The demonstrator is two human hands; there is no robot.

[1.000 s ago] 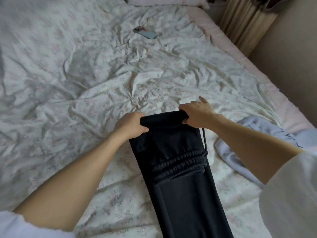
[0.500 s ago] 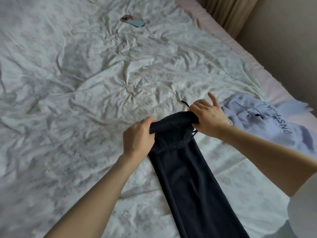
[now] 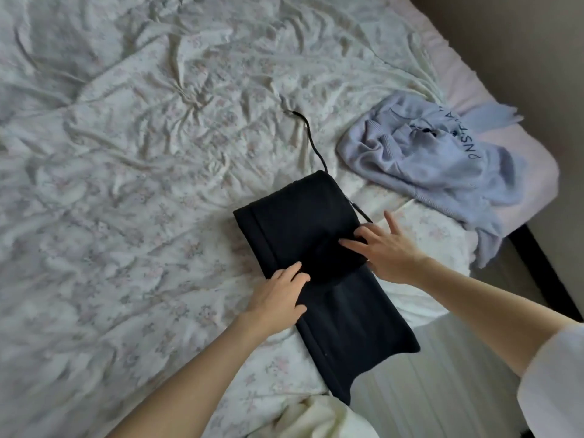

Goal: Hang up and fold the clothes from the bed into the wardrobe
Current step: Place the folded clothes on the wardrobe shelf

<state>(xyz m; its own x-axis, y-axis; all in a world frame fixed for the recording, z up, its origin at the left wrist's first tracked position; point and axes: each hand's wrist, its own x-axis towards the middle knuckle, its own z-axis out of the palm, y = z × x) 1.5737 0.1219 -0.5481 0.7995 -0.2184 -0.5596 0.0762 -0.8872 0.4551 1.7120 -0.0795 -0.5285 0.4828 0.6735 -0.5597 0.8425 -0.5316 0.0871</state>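
My black pants (image 3: 303,229) lie folded on the bed (image 3: 126,184), close to its near edge, and the lower part hangs off that edge. My left hand (image 3: 278,298) rests flat on the left side of the fold, fingers straight and a little spread, holding nothing. My right hand (image 3: 385,248) lies flat on the right side of the fold, fingers spread wide, and it holds nothing too. A thin black cord (image 3: 311,140) runs out from the top of the pants and curls across the flowery sheet toward the middle of the bed. A light blue sweater (image 3: 426,156) with dark letters sits crumpled near the right edge of the bed, apart from the pants, and part of it hangs over that edge.
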